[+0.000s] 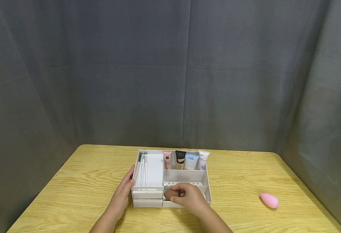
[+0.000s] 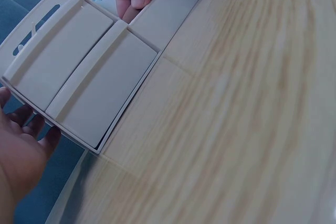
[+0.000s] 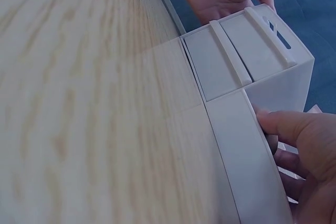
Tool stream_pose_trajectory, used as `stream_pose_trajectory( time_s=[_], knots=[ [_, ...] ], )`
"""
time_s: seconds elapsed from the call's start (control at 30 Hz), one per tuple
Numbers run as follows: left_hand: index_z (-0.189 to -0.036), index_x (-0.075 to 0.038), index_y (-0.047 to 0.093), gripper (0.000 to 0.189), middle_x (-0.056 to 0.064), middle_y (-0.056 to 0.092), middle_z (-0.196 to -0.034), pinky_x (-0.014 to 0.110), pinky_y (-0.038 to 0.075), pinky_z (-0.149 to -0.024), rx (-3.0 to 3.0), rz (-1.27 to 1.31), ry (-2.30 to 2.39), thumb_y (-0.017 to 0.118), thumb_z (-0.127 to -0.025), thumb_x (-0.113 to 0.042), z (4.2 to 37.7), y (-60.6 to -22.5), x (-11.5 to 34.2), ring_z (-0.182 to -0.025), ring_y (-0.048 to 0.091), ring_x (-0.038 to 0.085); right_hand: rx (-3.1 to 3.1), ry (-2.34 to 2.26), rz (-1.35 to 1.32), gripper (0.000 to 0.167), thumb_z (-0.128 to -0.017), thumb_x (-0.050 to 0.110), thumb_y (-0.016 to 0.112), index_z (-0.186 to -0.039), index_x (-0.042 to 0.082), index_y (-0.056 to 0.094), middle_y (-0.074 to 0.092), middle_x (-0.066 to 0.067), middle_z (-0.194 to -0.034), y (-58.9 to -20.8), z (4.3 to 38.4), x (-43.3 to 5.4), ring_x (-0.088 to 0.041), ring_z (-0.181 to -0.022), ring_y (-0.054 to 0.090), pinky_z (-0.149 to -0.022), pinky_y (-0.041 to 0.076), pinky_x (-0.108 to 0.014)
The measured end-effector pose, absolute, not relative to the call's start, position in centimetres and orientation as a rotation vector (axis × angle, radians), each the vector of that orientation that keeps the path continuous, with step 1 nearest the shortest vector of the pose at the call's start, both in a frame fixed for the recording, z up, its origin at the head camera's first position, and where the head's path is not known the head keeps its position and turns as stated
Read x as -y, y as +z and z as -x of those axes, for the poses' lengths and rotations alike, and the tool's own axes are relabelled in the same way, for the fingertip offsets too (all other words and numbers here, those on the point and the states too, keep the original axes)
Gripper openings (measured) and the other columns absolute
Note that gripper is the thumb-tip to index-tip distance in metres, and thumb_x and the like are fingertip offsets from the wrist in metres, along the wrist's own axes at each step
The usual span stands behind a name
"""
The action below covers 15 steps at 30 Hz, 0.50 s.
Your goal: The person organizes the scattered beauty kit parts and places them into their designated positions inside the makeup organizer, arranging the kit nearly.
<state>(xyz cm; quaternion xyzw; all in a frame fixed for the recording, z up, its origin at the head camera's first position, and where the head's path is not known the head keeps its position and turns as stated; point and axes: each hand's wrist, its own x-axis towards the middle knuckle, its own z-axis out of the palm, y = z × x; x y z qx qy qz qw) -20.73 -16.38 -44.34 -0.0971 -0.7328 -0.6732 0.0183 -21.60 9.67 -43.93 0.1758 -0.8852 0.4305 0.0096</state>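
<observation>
A white cosmetics organizer [image 1: 148, 204] stands on the table, with two small drawers at its front left. My left hand [image 1: 121, 192] rests against its left side, fingers extended along the wall; the left wrist view shows the fingertips touching that side. My right hand [image 1: 189, 196] reaches into the front right compartment and pinches a brown makeup sponge [image 1: 170, 194] there. In the right wrist view the right hand [image 3: 310, 156] hides most of the sponge. A pink makeup sponge [image 1: 269, 200] lies on the table to the right.
In the organizer's back right compartment stand a pink tube [image 1: 167, 160], a black-capped tube [image 1: 180, 158], a light blue tube [image 1: 191, 161] and a white tube [image 1: 203, 159]. Several brushes [image 1: 142, 168] lean in the left section. A grey curtain [image 1: 170, 81] hangs behind the wooden table [image 1: 80, 187].
</observation>
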Motion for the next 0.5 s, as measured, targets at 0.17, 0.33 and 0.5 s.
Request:
stream_pose_trajectory(
  time_s=[0.17,0.33,0.5],
  knots=[
    [-0.158,-0.013,0.017,0.058,0.011,0.01,-0.166,-0.005,0.018,-0.098,2.264,0.308,-2.102,0.033,-0.106,-0.034,20.7,-44.41,16.41,-0.153,0.005,0.032,2.753,1.342,-0.555,0.026,-0.079,0.017,0.079,-0.102,0.007,0.075,0.072,-0.006,-0.095,-44.11,21.46,-9.66,-0.007,-0.08,0.061,-0.067,0.049,-0.016],
    [-0.158,-0.013,0.017,0.058,0.011,0.01,-0.166,-0.005,0.018,-0.098,2.261,0.314,-2.105,0.033,-0.106,-0.034,20.69,-44.39,16.42,-0.153,0.005,0.032,2.761,1.335,-0.588,0.028,-0.081,0.019,0.078,-0.105,0.006,0.075,0.073,-0.009,-0.101,-44.21,21.47,-9.75,-0.01,-0.083,0.064,-0.07,0.051,-0.017],
    [-0.158,-0.013,0.017,0.058,0.011,0.01,-0.166,-0.005,0.018,-0.098,2.258,0.327,-2.106,0.033,-0.106,-0.034,20.73,-44.4,16.44,-0.153,0.004,0.033,2.785,1.286,-0.616,0.03,-0.083,0.023,0.077,-0.107,0.007,0.074,0.074,-0.009,-0.105,-44.23,21.5,-9.9,-0.014,-0.088,0.065,-0.073,0.052,-0.02]
  ],
)
